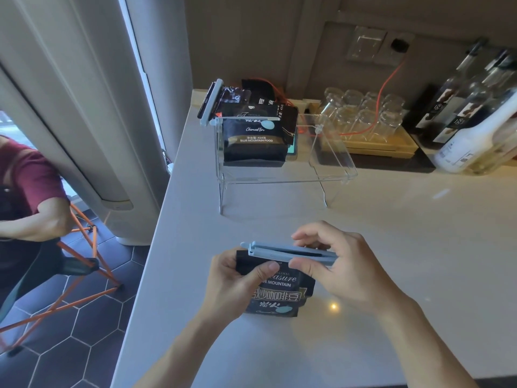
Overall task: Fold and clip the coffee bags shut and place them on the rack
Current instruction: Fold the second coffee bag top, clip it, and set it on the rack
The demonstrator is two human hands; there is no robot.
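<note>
Black foil coffee bag point(275, 292) standing on pale desk point(391, 247), near the clear acrylic rack point(282, 175). Left hand point(237, 281) pinching folded top; right hand point(335, 267) grasping long blue plastic clip point(291, 254). Risk: fold slipping loose if clip closes askew.

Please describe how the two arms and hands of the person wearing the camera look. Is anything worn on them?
The left hand and right hand are bare, with no gloves. No rings, watch or bracelet show on the fingers or wrists. Both forearms are uncovered as far as the picture's lower edge, so no sleeve is visible. Fingernails look short and unpainted.
</note>
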